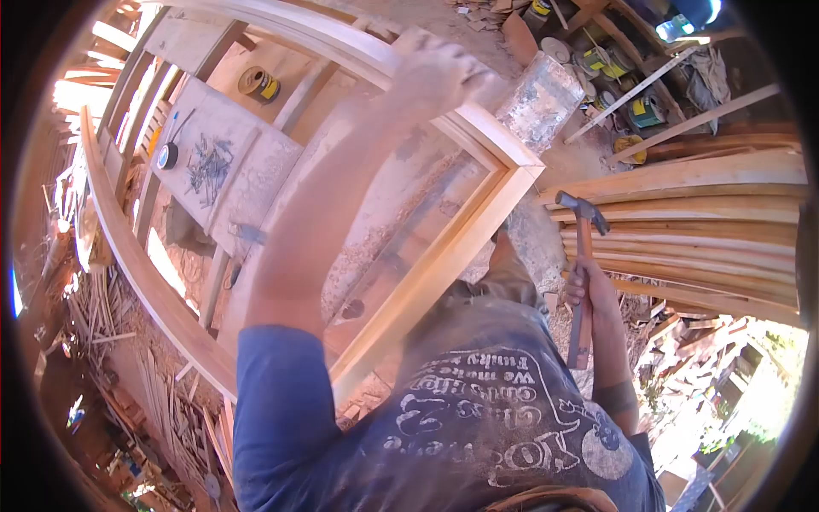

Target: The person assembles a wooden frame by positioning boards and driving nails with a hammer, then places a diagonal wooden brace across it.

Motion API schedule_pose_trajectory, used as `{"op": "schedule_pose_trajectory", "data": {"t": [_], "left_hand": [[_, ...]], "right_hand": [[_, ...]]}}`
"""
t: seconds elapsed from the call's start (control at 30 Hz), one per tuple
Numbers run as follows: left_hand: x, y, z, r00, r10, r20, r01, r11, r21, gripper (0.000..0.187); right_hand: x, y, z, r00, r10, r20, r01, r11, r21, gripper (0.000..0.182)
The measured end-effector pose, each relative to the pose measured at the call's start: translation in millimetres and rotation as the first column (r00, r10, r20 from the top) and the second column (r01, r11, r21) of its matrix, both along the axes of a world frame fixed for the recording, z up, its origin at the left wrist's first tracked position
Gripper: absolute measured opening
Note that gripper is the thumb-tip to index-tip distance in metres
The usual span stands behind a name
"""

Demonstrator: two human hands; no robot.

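Note:
My right hand [590, 292] is wrapped round the wooden handle of a claw hammer [583, 243], its metal head up. It is beside my body, to the right of a pale wooden frame [435, 273]. My left arm reaches across the frame. The left hand [437, 75] is above the frame's far rail, near the corner; its fingers are smeared by motion, and I cannot make out whether they touch the wood or hold anything.
A worktable board [256, 192] carries a heap of small dark nail-like pieces [209, 166] and a black round roll [168, 154]. A tin [258, 85] stands behind. Stacked planks [699, 226] lie right, a long curved strip [145, 299] left. Wood scraps [171, 410] cover the ground.

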State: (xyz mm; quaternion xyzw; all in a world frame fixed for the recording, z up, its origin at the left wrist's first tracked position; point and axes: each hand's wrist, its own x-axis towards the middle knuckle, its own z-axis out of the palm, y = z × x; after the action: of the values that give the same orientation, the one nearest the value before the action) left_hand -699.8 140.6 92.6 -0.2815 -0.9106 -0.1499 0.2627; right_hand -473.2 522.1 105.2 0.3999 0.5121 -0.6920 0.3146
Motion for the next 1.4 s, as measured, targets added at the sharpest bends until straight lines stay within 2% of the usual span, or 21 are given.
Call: {"op": "schedule_pose_trajectory", "data": {"t": [0.03,0.1,0.17,0.27,0.3,0.4,0.5,0.53,0.63,0.7,0.8,0.87,0.93,0.97,1.03,1.07,1.13,1.17,1.23,1.33,1.4], "left_hand": [[-2.7,4.9,1.6,0.98,0.058,0.188,-0.045,0.996,-0.075,0.047],[-5.1,16.4,3.5,0.828,0.192,0.527,-0.067,0.967,-0.247,0.049],[-5.7,15.8,8.1,0.829,0.162,0.535,-0.039,0.971,-0.234,0.047],[-2.9,11.5,5.0,0.833,0.153,0.532,-0.04,0.975,-0.217,0.044],[-5.1,12.5,3.3,0.839,0.149,0.523,-0.041,0.976,-0.213,0.044],[-3.2,13.7,2.9,0.854,0.137,0.502,-0.05,0.982,-0.182,0.042],[-3.5,16.4,-1.8,0.861,0.153,0.484,-0.045,0.973,-0.227,0.042],[-3.0,17.0,0.1,0.866,0.151,0.476,-0.039,0.971,-0.237,0.042],[-9.2,19.3,-4.6,0.879,0.174,0.444,-0.051,0.96,-0.276,0.043],[-10.1,17.0,-7.9,0.879,0.192,0.437,-0.065,0.955,-0.289,0.043],[-10.5,13.7,-6.3,0.884,0.199,0.424,-0.07,0.951,-0.301,0.043],[-9.2,12.8,-9.4,0.901,0.185,0.392,-0.068,0.953,-0.294,0.043],[-6.6,15.7,-5.3,0.892,0.195,0.407,-0.083,0.957,-0.277,0.043],[-5.5,15.8,-4.5,0.887,0.201,0.416,-0.089,0.958,-0.273,0.042],[-8.1,15.3,-6.7,0.9,0.2,0.387,-0.103,0.961,-0.256,0.042],[-6.6,17.1,-8.9,0.906,0.194,0.377,-0.102,0.963,-0.25,0.042],[-7.7,17.8,-12.0,0.91,0.209,0.357,-0.121,0.96,-0.254,0.041],[-6.5,16.5,-13.3,0.913,0.213,0.347,-0.124,0.958,-0.26,0.04],[1.8,4.5,-14.3,0.898,0.209,0.387,-0.113,0.96,-0.256,0.039],[-6.9,7.8,-7.5,0.894,0.223,0.387,-0.12,0.955,-0.272,0.038],[-9.3,13.4,-4.2,0.896,0.241,0.372,-0.134,0.947,-0.292,0.038]], "right_hand": [[10.3,-15.8,4.8,0.995,-0.097,-0.003,0.097,0.995,-0.036,0.02],[26.9,-45.3,13.9,0.964,-0.264,-0.011,0.262,0.961,-0.085,0.023],[40.0,-69.1,21.7,0.916,-0.401,-0.022,0.396,0.911,-0.113,0.026],[60.5,-69.5,-2.6,0.867,-0.497,0.036,0.478,0.808,-0.345,0.026],[67.0,-69.4,-8.6,0.847,-0.529,0.053,0.497,0.753,-0.431,0.025],[83.0,-77.3,-13.5,0.698,-0.694,0.178,0.667,0.54,-0.513,0.026],[117.8,-47.8,-28.3,0.5,-0.866,-0.003,0.769,0.446,-0.459,0.027],[121.0,-45.8,-16.9,0.412,-0.911,-0.014,0.801,0.37,-0.47,0.026],[79.1,-117.2,9.4,0.245,-0.94,-0.236,0.967,0.253,-0.006,0.025],[55.9,-182.1,11.2,0.498,-0.866,-0.051,0.859,0.5,-0.113,0.029],[39.8,-183.2,4.2,0.771,-0.636,-0.037,0.573,0.717,-0.398,0.028],[65.9,-125.3,-10.3,0.651,-0.741,0.167,0.618,0.39,-0.682,0.027],[117.8,-58.9,-36.6,0.361,-0.931,0.043,0.719,0.249,-0.649,0.028],[157.4,-15.6,-45.6,0.293,-0.949,-0.116,0.76,0.305,-0.574,0.027],[163.5,-2.9,-35.0,0.256,-0.929,-0.268,0.892,0.333,-0.305,0.027],[136.0,-42.1,0.8,0.27,-0.931,-0.247,0.949,0.301,-0.097,0.027],[91.4,-137.4,25.6,0.461,-0.848,-0.262,0.883,0.469,0.036,0.026],[82.0,-171.3,-3.3,0.52,-0.833,-0.186,0.807,0.551,-0.212,0.024],[32.6,-199.2,24.9,0.734,-0.669,-0.113,0.55,0.684,-0.479,0.024],[36.0,-138.6,34.6,0.624,-0.735,-0.264,0.664,0.677,-0.316,0.025],[71.4,-74.3,17.6,0.398,-0.874,-0.278,0.772,0.483,-0.413,0.021]]}}
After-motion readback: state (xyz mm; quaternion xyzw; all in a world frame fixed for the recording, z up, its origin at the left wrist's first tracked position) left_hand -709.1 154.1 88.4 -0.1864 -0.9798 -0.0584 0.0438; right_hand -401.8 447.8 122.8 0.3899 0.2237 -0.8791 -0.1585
